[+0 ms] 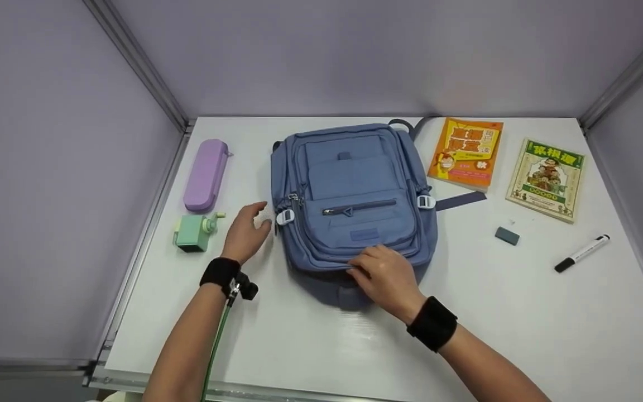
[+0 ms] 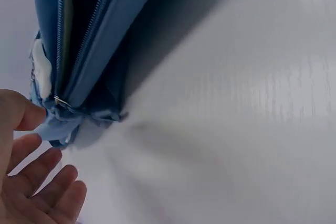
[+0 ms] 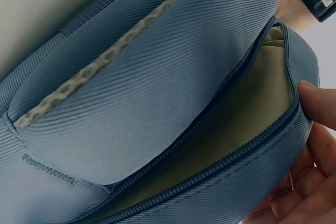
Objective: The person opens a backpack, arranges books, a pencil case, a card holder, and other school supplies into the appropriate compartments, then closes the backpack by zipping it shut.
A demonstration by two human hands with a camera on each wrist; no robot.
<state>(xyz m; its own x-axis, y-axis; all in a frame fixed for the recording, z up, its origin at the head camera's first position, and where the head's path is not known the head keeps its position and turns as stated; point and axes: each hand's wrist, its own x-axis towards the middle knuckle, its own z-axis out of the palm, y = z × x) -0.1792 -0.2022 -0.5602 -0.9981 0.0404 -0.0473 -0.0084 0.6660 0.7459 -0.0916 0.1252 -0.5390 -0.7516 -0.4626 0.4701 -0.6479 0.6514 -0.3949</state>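
A blue backpack [image 1: 355, 178] lies flat, front side up, in the middle of the white table. My right hand [image 1: 385, 276] pinches the fabric edge at its near end. In the right wrist view the thumb [image 3: 317, 103] is on the outside of that edge, with the other fingers behind it. The zipped compartment gapes there, showing a beige lining [image 3: 226, 135]. My left hand [image 1: 247, 231] is beside the bag's left side, near a white strap buckle [image 1: 286, 217], fingers loosely bent and holding nothing. An unzipped zipper [image 2: 94, 30] shows in the left wrist view.
On the left are a purple pencil case [image 1: 206, 176] and a green pencil sharpener [image 1: 192, 231]. An orange book [image 1: 466, 153] and a green-and-cream book [image 1: 547, 180] lie right of the bag, with a dark eraser [image 1: 507, 235] and a marker [image 1: 582, 254] nearer. Panels enclose the table.
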